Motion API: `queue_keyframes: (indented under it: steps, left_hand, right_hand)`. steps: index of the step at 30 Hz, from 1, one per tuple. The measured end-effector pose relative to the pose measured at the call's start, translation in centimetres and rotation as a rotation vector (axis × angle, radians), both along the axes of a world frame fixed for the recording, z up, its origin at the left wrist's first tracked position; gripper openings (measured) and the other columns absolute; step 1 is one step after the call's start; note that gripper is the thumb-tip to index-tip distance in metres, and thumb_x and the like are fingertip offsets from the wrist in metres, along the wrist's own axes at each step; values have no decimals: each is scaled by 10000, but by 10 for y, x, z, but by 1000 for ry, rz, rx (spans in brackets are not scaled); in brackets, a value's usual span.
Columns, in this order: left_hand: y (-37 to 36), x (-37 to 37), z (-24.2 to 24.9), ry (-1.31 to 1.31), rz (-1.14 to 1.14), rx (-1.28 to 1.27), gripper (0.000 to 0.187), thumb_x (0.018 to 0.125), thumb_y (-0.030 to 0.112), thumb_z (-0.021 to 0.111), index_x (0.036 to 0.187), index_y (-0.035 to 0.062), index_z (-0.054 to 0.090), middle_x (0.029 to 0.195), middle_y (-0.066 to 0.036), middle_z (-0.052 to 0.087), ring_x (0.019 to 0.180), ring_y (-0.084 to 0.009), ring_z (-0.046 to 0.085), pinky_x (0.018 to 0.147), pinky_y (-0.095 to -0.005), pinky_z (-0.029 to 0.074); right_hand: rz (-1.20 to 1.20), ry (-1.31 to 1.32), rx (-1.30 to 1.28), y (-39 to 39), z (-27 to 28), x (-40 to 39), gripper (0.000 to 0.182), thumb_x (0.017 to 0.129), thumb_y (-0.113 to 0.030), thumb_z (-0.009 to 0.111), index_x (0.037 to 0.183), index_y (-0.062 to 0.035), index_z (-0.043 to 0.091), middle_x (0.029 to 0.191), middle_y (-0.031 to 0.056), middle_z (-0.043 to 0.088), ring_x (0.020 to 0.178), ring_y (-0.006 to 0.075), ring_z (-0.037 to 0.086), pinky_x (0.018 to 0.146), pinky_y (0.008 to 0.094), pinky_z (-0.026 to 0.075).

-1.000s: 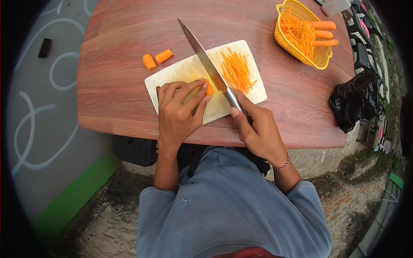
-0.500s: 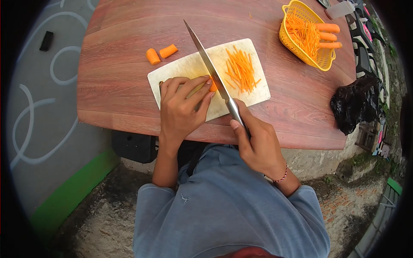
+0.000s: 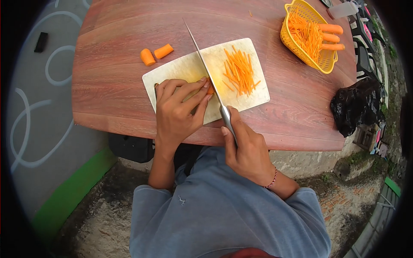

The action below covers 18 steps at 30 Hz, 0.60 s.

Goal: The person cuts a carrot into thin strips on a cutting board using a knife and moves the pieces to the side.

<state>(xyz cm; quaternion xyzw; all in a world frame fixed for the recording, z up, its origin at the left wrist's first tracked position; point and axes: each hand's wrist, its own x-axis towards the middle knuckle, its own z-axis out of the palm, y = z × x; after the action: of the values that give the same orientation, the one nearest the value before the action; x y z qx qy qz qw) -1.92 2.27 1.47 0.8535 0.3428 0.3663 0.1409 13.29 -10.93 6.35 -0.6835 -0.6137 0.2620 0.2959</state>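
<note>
My right hand (image 3: 249,150) is closed round the handle of a long kitchen knife (image 3: 208,71). Its blade points away from me across the white cutting board (image 3: 254,51). My left hand (image 3: 178,105) presses a carrot piece (image 3: 210,89) onto the board, fingers bent over it, hiding most of it. The blade is right against the fingertips and the carrot's end. To the right of the knife lies a heap of carrot strips (image 3: 240,71) on the board. Two carrot chunks, one squat (image 3: 147,57) and one longer (image 3: 163,51), rest on the table beyond the board's left end.
A yellow basket (image 3: 297,45) with shredded carrot and several whole carrots (image 3: 330,29) stands at the table's far right. Behind it lies a clear squeeze bottle (image 3: 343,10). A black plastic bag (image 3: 357,105) sits by the right edge of the wooden table (image 3: 116,86).
The knife has shifted slightly left, with its blade more upright against the carrot piece. My left hand still presses the carrot. The whole view has moved a little.
</note>
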Motion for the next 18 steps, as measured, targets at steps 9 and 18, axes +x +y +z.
queue_keyframes:
  steps: [9, 18]
  left_hand:
    - [-4, 0, -1, 1, 26, 27, 325, 781, 49, 879, 1103, 62, 840, 1127, -24, 816, 912, -226, 673, 836, -360, 496]
    - [-5, 0, -1, 12, 35, 43, 284, 795, 60, 870, 1078, 68, 844, 1128, -21, 818, 911, -225, 669, 827, -364, 495]
  right_hand:
    - [-17, 236, -143, 47, 15, 28, 391, 1054, -128, 597, 1411, 27, 558, 822, 319, 680, 804, 513, 699, 704, 551, 533]
    - [-8, 183, -98, 23, 24, 25, 432, 1041, -108, 622, 1441, 40, 558, 864, 335, 679, 842, 516, 699, 728, 528, 541]
